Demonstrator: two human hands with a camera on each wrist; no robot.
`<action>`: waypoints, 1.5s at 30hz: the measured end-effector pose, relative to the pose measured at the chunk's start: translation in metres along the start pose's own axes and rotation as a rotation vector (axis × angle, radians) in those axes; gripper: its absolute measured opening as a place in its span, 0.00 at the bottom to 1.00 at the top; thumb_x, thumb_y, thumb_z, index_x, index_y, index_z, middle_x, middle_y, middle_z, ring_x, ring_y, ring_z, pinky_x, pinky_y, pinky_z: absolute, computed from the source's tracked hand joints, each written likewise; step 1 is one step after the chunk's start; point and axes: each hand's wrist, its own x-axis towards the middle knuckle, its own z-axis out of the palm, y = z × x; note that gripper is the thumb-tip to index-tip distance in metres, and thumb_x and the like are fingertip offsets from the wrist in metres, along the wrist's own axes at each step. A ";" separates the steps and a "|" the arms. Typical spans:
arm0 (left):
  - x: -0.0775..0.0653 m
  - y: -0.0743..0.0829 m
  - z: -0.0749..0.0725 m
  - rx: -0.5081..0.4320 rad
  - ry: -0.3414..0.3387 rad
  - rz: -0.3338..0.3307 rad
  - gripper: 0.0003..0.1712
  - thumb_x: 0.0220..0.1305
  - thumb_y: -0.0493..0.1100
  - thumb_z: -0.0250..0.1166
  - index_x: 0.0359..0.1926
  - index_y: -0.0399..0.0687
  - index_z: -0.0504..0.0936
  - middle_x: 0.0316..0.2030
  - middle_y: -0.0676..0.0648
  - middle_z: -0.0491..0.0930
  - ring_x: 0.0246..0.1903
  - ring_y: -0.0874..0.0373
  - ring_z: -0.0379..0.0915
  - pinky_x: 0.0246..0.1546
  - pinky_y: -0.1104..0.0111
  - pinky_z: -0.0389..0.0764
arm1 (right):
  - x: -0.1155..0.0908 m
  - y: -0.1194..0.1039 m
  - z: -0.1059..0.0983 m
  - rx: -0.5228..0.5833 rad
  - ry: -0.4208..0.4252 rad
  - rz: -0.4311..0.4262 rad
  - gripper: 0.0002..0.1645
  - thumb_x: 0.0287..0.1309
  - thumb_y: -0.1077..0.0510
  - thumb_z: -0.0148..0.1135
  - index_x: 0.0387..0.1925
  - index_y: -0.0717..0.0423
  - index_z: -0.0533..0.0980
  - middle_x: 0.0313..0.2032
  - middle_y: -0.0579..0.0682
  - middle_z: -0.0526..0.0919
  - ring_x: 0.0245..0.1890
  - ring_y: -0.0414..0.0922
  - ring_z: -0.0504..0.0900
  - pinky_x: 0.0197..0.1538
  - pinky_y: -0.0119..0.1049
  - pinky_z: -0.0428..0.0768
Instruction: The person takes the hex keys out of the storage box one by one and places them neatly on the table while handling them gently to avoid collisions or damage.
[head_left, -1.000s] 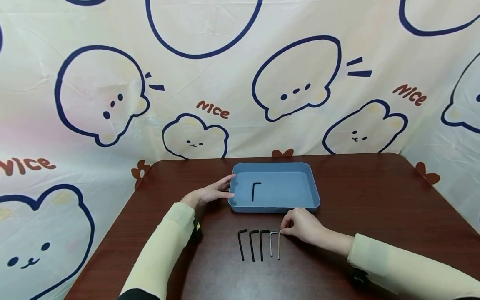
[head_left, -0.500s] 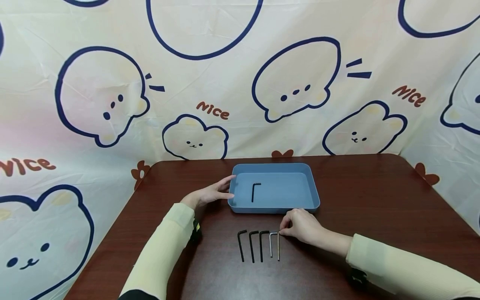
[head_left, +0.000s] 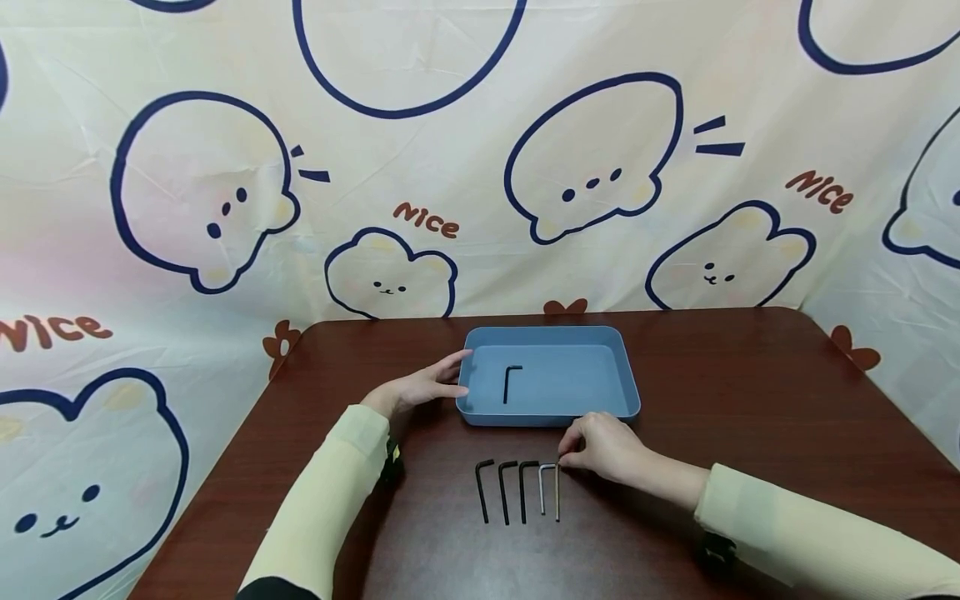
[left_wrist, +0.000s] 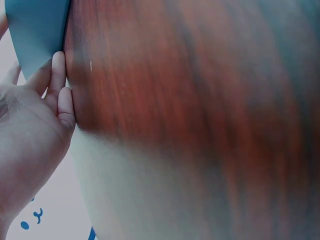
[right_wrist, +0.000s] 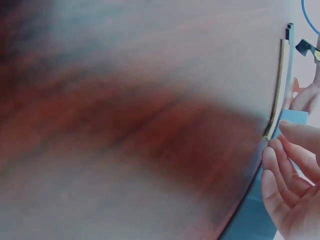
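A blue tray lies on the table, with one black hex key in its left half. My left hand rests against the tray's left side, fingers extended and thumb at the rim. Before the tray lies a row of hex keys: several black ones, such as the leftmost, then a silver hex key and a gold hex key at the right end. My right hand pinches the gold key's short end with thumb and fingertips, which hide that end in the head view.
The dark brown table extends to both sides of the tray. A printed cloth hangs behind the table's back edge. Both sleeves reach in from the front, with a dark device at each wrist.
Little differs. My right hand has risen very slightly at the gold hex key; the keys, the tray and my left hand stay where they were.
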 end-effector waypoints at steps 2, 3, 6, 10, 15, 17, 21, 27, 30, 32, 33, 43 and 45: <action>0.000 0.000 -0.001 -0.005 -0.004 0.001 0.44 0.69 0.40 0.60 0.77 0.56 0.45 0.76 0.41 0.41 0.73 0.44 0.39 0.67 0.43 0.43 | 0.001 -0.002 -0.004 0.040 -0.013 0.002 0.05 0.48 0.61 0.75 0.25 0.47 0.85 0.27 0.35 0.82 0.26 0.33 0.75 0.28 0.30 0.73; 0.000 0.001 -0.001 -0.006 -0.005 0.001 0.44 0.69 0.40 0.60 0.77 0.56 0.45 0.76 0.41 0.41 0.73 0.44 0.39 0.67 0.43 0.43 | 0.002 -0.003 -0.006 0.059 -0.018 0.004 0.04 0.49 0.61 0.74 0.26 0.49 0.86 0.27 0.36 0.83 0.25 0.33 0.74 0.28 0.30 0.73; 0.000 0.001 -0.002 -0.003 -0.008 -0.003 0.44 0.70 0.40 0.60 0.77 0.56 0.44 0.76 0.40 0.41 0.73 0.43 0.39 0.67 0.43 0.44 | 0.005 -0.006 -0.012 0.102 -0.028 0.012 0.02 0.50 0.61 0.74 0.27 0.53 0.86 0.27 0.37 0.83 0.26 0.33 0.74 0.30 0.31 0.74; 0.000 0.002 -0.003 0.002 -0.017 0.005 0.44 0.70 0.41 0.59 0.77 0.55 0.43 0.75 0.39 0.40 0.73 0.42 0.38 0.67 0.42 0.43 | 0.010 -0.009 -0.020 0.137 -0.026 0.012 0.02 0.52 0.60 0.72 0.28 0.56 0.86 0.28 0.38 0.84 0.30 0.36 0.77 0.31 0.32 0.75; -0.001 0.001 -0.002 0.005 -0.026 0.015 0.45 0.70 0.42 0.60 0.77 0.54 0.43 0.75 0.39 0.39 0.73 0.42 0.38 0.67 0.43 0.43 | 0.015 -0.012 -0.029 0.158 -0.012 0.012 0.02 0.53 0.61 0.71 0.31 0.55 0.86 0.29 0.39 0.85 0.31 0.37 0.79 0.31 0.32 0.77; 0.000 0.000 -0.002 0.007 -0.030 0.020 0.46 0.69 0.43 0.61 0.77 0.54 0.42 0.75 0.38 0.39 0.73 0.41 0.38 0.67 0.42 0.44 | 0.018 -0.013 -0.033 0.156 -0.004 0.018 0.03 0.53 0.61 0.71 0.32 0.55 0.87 0.29 0.39 0.85 0.30 0.37 0.79 0.30 0.32 0.77; -0.001 0.000 -0.003 -0.002 -0.028 0.018 0.46 0.69 0.45 0.61 0.77 0.54 0.42 0.75 0.38 0.39 0.73 0.41 0.39 0.67 0.42 0.43 | 0.023 -0.012 -0.040 0.149 -0.001 0.004 0.04 0.54 0.59 0.71 0.33 0.54 0.87 0.30 0.38 0.84 0.30 0.37 0.77 0.29 0.32 0.76; -0.001 0.002 -0.002 -0.003 -0.011 0.002 0.45 0.70 0.42 0.60 0.77 0.55 0.44 0.76 0.41 0.40 0.73 0.43 0.38 0.67 0.42 0.43 | 0.035 -0.010 -0.052 0.174 -0.004 -0.045 0.04 0.55 0.59 0.71 0.35 0.51 0.87 0.32 0.40 0.84 0.33 0.39 0.78 0.30 0.33 0.77; -0.001 0.001 -0.001 -0.005 -0.007 0.003 0.44 0.70 0.41 0.60 0.77 0.55 0.44 0.76 0.41 0.40 0.73 0.43 0.38 0.67 0.42 0.43 | 0.042 -0.009 -0.057 0.173 0.018 -0.049 0.06 0.55 0.59 0.71 0.36 0.52 0.86 0.32 0.40 0.85 0.34 0.40 0.78 0.31 0.34 0.77; -0.001 0.001 -0.002 -0.005 -0.006 0.001 0.45 0.70 0.42 0.60 0.77 0.56 0.44 0.76 0.41 0.40 0.73 0.44 0.39 0.67 0.43 0.44 | 0.047 -0.008 -0.061 0.160 0.035 -0.049 0.06 0.55 0.58 0.71 0.36 0.52 0.86 0.33 0.41 0.85 0.35 0.41 0.78 0.31 0.35 0.77; -0.001 0.000 -0.002 -0.005 -0.006 0.001 0.45 0.69 0.42 0.61 0.77 0.56 0.44 0.76 0.41 0.40 0.73 0.44 0.39 0.67 0.43 0.44 | 0.050 -0.007 -0.063 0.152 0.043 -0.050 0.06 0.55 0.58 0.71 0.36 0.52 0.86 0.33 0.41 0.85 0.35 0.41 0.78 0.31 0.35 0.77; -0.002 0.000 -0.001 -0.009 -0.009 0.006 0.45 0.69 0.42 0.61 0.77 0.56 0.44 0.76 0.41 0.41 0.73 0.44 0.39 0.67 0.43 0.43 | 0.071 -0.003 -0.078 0.135 0.066 0.005 0.07 0.56 0.58 0.71 0.37 0.54 0.86 0.35 0.45 0.85 0.35 0.43 0.78 0.31 0.37 0.77; -0.001 -0.001 -0.002 -0.010 -0.011 0.011 0.45 0.69 0.43 0.61 0.77 0.56 0.44 0.76 0.41 0.41 0.73 0.44 0.39 0.67 0.43 0.43 | 0.074 -0.003 -0.080 0.132 0.067 0.010 0.07 0.56 0.58 0.71 0.38 0.54 0.86 0.35 0.45 0.85 0.36 0.43 0.78 0.32 0.37 0.77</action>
